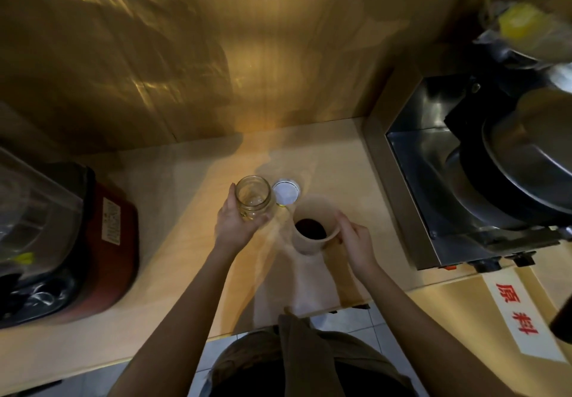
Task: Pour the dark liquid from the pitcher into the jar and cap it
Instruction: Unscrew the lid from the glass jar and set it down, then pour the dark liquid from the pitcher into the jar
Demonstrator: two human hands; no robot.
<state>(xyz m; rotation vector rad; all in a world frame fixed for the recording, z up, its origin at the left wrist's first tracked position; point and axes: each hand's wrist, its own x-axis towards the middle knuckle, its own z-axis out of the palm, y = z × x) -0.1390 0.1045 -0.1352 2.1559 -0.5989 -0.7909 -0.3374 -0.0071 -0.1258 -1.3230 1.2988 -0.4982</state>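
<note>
Standing on the pale wooden counter (173,211), the clear glass jar (253,197) is clasped by the left hand (235,226); the right hand (356,242) grips the beige plastic pitcher (312,229) of dark liquid (310,228), its handle hidden.

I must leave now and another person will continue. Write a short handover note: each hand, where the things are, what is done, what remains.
Left hand: holds the glass jar, open and looking empty, at the counter.
Right hand: grips the beige pitcher on its right side; dark liquid is inside.
Lid: lies on the counter just behind jar and pitcher, inner side up.
Done: jar uncapped, both vessels in hand.
Left: pour the liquid into the jar, then cap it.
</note>
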